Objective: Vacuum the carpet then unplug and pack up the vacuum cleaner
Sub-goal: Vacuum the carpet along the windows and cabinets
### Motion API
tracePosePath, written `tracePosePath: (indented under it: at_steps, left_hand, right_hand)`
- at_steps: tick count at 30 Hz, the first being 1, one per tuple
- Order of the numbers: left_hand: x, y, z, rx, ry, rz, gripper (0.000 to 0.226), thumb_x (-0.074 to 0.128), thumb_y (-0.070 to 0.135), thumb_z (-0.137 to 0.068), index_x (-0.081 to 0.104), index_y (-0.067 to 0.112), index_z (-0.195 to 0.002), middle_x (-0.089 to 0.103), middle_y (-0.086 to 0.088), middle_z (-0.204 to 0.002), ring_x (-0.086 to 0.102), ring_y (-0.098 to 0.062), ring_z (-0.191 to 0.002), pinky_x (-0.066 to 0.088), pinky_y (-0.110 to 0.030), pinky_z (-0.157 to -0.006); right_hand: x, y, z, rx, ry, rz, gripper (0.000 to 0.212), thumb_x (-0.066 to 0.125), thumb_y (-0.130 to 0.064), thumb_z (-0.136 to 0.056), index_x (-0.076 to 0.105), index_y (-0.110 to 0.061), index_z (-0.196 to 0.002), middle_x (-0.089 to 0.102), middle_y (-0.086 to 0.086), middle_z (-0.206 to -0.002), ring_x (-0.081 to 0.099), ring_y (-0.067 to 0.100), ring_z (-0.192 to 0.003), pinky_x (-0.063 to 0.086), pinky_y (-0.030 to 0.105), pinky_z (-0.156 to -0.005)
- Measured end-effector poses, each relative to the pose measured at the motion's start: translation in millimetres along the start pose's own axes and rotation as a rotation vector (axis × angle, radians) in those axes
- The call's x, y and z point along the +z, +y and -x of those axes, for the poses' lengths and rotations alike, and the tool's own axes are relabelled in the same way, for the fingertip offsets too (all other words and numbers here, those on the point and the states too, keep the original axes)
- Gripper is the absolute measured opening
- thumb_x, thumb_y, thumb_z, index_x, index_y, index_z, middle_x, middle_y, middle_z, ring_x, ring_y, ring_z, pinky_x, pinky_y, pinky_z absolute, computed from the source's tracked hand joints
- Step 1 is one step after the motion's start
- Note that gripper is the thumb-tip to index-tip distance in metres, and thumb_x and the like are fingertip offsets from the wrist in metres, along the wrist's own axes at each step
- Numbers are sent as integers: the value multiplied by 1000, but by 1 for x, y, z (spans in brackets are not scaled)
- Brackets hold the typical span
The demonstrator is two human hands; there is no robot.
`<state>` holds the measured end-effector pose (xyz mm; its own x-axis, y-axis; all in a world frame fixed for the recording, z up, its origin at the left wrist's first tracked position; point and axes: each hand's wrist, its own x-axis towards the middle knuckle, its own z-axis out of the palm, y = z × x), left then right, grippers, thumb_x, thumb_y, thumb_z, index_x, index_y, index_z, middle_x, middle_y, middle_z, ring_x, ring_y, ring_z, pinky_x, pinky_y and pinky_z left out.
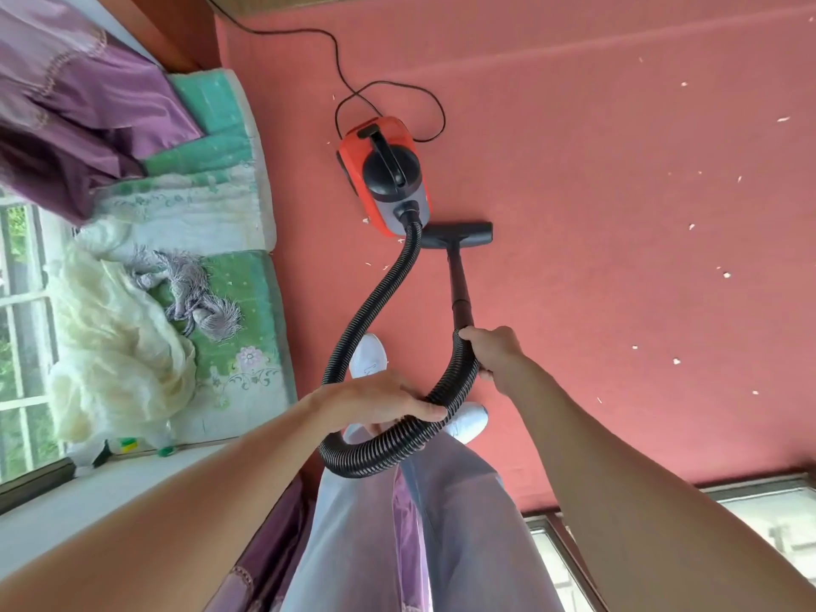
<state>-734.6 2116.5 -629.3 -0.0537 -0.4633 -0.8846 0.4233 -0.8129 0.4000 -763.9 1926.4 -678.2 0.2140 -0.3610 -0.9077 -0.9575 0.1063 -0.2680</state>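
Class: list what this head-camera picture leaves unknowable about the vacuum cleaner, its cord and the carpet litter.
Head view:
Power cord: leaves the top edge, so plug and socket are unseen.
Floor nozzle: underside faces the carpet.
White scraps: too small to identify.
Left hand: thumb out of sight beneath palm and hose.

Body log, head view | left hand (375, 397) and right hand (494, 351) bare | forearms (212, 492) uncovered to the frame edge | my trousers (463, 523) loose, pale lilac-grey, thin, long folds | white left shoe (368, 353) and right shoe (470, 419), rounded toes
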Motion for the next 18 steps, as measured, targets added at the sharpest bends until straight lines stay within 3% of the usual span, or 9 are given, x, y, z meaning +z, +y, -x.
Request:
tracePosePath:
  at_steps: [5,8,12,15,18]
  left_hand:
    - [-3,2,8,-92,-195,-107,39,77,55,-74,80,23,-96,80,-4,-96,77,-22,-91,61,-36,-85]
    - [-7,13,13,-109,-232,-152,34,78,54,-73,81,26,-91,79,-5,-97,76,-24,-92,62,-32,-82]
    - [-13,34,12,-66,-105,-214,42,75,52,-79,79,17,-102,79,-7,-98,76,-23,-91,62,-26,-72]
    - [-10,48,9,18,24,-208,30,74,49,-84,79,19,-84,76,4,-73,71,-9,-64,50,-13,-53]
    - [-1,65,2,101,107,-236,41,70,54,-85,78,13,-90,73,7,-71,67,-6,-62,47,-15,-57]
  right_hand:
    - [-7,27,22,120,-52,-34,25,66,-20,-84,61,1,-96,53,6,-62,48,17,-49,36,18,-37]
    - [-12,35,29,160,-36,-128,28,67,-21,-85,61,3,-97,49,6,-58,45,17,-45,35,17,-35]
    - [-17,18,22,167,-22,-259,31,67,-23,-87,59,0,-106,55,10,-69,49,18,-53,37,18,-37]
    - [-26,6,14,146,7,-364,26,66,-23,-87,58,-4,-103,61,13,-80,53,19,-61,41,22,-44]
    - [-50,1,7,124,23,-488,27,68,-22,-85,58,-5,-104,62,13,-81,56,20,-64,44,24,-51]
